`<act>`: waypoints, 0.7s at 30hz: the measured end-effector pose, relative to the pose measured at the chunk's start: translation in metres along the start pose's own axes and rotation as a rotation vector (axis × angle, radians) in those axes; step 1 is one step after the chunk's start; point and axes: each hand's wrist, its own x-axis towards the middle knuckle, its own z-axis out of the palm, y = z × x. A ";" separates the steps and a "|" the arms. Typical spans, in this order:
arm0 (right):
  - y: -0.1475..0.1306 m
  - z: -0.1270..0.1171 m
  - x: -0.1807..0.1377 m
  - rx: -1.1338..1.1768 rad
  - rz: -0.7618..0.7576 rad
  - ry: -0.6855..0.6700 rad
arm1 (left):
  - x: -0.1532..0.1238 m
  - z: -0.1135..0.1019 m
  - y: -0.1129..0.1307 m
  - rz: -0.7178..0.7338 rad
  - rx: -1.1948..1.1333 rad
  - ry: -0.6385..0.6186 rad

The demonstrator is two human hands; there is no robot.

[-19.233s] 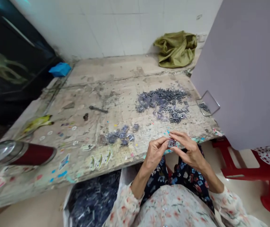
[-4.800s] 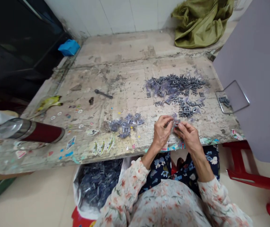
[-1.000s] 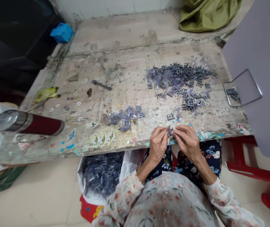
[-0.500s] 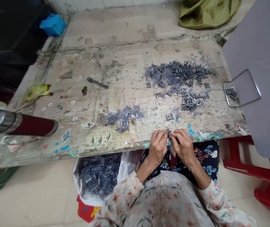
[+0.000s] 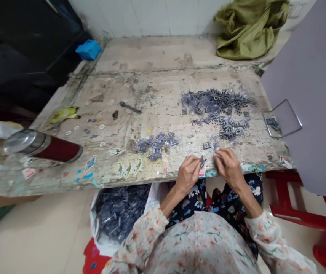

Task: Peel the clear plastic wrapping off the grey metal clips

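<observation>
My left hand (image 5: 188, 174) hovers at the near edge of the worn table (image 5: 163, 91), its fingers pinched on a small dark grey part (image 5: 202, 161). My right hand (image 5: 229, 166) is just to its right, fingers curled down over the table edge; what they hold is hidden. A single grey part (image 5: 206, 145) lies just beyond the hands. A big heap of grey parts and clear plastic bits (image 5: 218, 110) lies farther back on the right. A smaller pile of bagged parts (image 5: 157, 144) sits left of my hands.
A maroon steel flask (image 5: 41, 146) lies on its side at the left edge. A small wrench (image 5: 130, 107) and a blue box (image 5: 88, 49) lie farther back, an olive cloth (image 5: 247, 28) at the back right. A sack of parts (image 5: 120, 213) stands below the table; red stool (image 5: 308, 213) right.
My hands have come apart a little: the right one moved right and forward onto the table edge, the left keeps the small part. The view tilted up.
</observation>
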 end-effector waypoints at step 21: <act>-0.022 0.006 -0.013 0.077 -0.194 0.013 | 0.016 0.012 0.033 -0.912 -1.237 0.063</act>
